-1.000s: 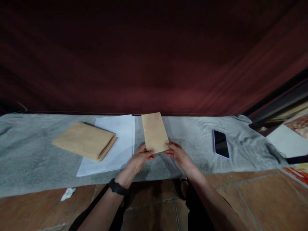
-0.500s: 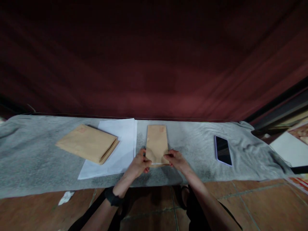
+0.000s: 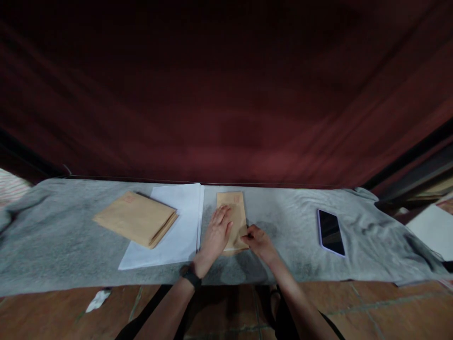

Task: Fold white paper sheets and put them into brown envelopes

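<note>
A narrow brown envelope (image 3: 236,210) lies flat on the grey cloth (image 3: 283,222) straight in front of me. My left hand (image 3: 216,234) rests on top of it with fingers stretched flat, pressing it down. My right hand (image 3: 258,243) pinches the envelope's near right corner. A black band sits on my left wrist (image 3: 191,277).
A stack of brown envelopes (image 3: 136,218) lies on white paper sheets (image 3: 173,241) to the left. A black phone (image 3: 331,232) lies face up to the right. A dark red curtain hangs behind. A paper scrap (image 3: 95,300) lies on the tiled floor.
The envelope went from held up at its near end to lying flat on the cloth. My left hand moved on top of it and opened flat. My view shifted.
</note>
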The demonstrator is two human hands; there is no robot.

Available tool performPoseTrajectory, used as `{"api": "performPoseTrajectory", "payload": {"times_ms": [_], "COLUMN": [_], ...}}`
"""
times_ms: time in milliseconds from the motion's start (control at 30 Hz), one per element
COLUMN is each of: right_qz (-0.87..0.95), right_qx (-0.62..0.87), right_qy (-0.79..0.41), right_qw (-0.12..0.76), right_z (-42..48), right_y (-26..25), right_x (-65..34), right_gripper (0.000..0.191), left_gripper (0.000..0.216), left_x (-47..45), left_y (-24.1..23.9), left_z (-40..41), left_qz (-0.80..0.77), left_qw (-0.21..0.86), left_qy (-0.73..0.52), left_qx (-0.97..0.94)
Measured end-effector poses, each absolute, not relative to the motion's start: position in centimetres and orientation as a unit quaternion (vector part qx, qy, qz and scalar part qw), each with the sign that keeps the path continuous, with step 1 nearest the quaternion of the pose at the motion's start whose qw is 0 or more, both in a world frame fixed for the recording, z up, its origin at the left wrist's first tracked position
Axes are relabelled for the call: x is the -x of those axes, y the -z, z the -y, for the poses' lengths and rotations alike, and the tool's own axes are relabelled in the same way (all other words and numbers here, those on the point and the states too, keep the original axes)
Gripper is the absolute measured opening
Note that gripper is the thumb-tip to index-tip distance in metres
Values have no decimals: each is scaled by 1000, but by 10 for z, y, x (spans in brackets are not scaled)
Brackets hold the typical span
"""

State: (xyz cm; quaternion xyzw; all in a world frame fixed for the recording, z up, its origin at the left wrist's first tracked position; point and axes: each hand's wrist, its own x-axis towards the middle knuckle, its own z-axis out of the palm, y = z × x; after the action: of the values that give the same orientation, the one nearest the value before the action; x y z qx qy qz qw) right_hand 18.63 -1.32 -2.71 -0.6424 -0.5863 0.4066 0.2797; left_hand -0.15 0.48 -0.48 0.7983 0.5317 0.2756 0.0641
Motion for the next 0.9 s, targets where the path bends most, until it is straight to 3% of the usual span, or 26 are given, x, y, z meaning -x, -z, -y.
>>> {"api": "performPoseTrajectory", "payload": {"times_ms": [333,900], "right_qz": [643,650], "right_qx": [683,665], "right_qy": [-305,-328], "right_qw": [164,170], "right_z": [15,17], "right_y": [24,18], "right_x": [-183,-187], "right_gripper": [12,15], "left_gripper": [55,58], "left_x": [-20,0], "left_y": [25,40], "left_z": [-101,-32], "left_qz": [-492,-428], "left_qw": [49,84], "left_qy": [-109,-94], "left_qx": [-863,-895]}}
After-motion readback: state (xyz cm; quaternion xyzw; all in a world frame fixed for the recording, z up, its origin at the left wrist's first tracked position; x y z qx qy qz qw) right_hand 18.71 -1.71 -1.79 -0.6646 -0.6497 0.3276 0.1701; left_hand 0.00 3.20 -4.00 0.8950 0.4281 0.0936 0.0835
